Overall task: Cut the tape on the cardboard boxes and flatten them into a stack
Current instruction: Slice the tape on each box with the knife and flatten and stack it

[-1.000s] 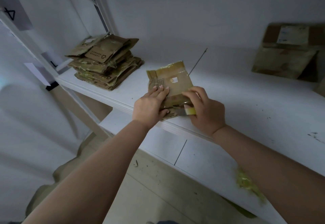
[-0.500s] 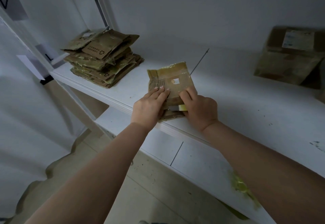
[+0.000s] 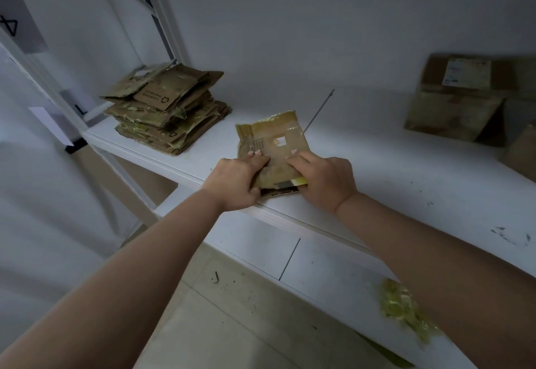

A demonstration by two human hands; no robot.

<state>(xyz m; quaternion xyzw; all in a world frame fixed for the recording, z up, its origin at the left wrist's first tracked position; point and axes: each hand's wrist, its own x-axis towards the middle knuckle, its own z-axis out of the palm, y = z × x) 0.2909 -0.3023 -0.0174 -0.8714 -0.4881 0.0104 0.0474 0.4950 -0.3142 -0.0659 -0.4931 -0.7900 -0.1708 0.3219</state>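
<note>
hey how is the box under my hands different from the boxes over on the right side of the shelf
The box under your hands lies pressed nearly flat near the shelf's front edge; the boxes on the right keep their bulk and sit back by the wall. Yours is held down by the left hand and right hand; those are untouched. Yours shows yellowish tape and a small square hole; one of those carries a white label. All are brown cardboard.
</note>
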